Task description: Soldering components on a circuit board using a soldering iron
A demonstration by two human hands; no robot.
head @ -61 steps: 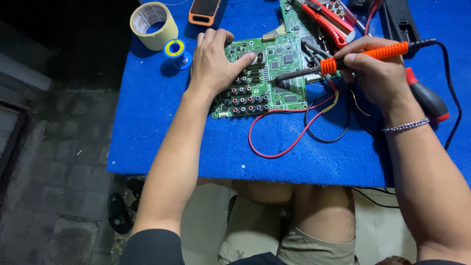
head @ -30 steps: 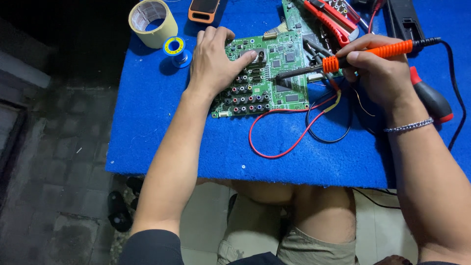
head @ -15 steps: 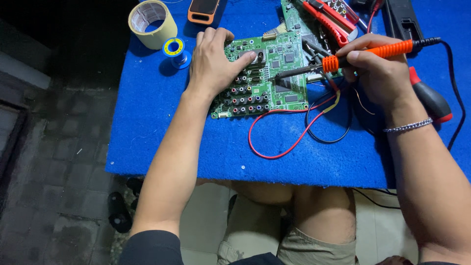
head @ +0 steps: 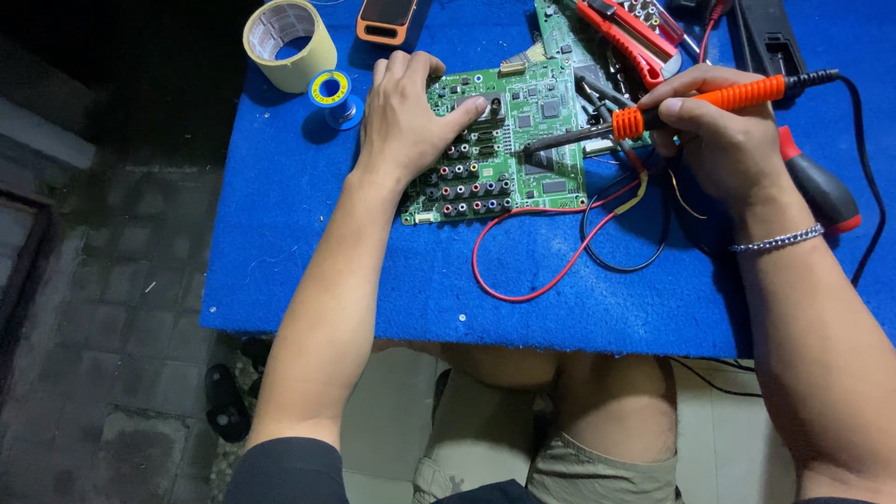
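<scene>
While the left hand [head: 403, 117] lies flat and spread, palm down, on the left part of a green circuit board [head: 509, 140], its thumb stretches across the board's middle and its fingers rest over the upper edge; the right hand [head: 723, 140] is closed in a pen grip round the ribbed orange handle of a soldering iron [head: 653, 114], whose dark metal tip touches the board near its centre; a thin silver bracelet [head: 777, 242] circles that wrist; the board, rectangular and studded with black chips and rows of round coloured jacks, lies tilted on a fuzzy blue felt mat [head: 308, 252] that covers the table; a red wire [head: 532, 257] and a black wire [head: 625, 238] loop out from the board's lower right edge; beside the right hand lies a screwdriver with a red and black handle [head: 821, 191]; left of the board stand a small blue spool of solder [head: 331, 93] and a cream roll of tape [head: 289, 42]; red-handled pliers [head: 630, 42] lie at the top on a second green board [head: 560, 33]; an orange and black device [head: 385, 19] sits at the upper edge.
</scene>
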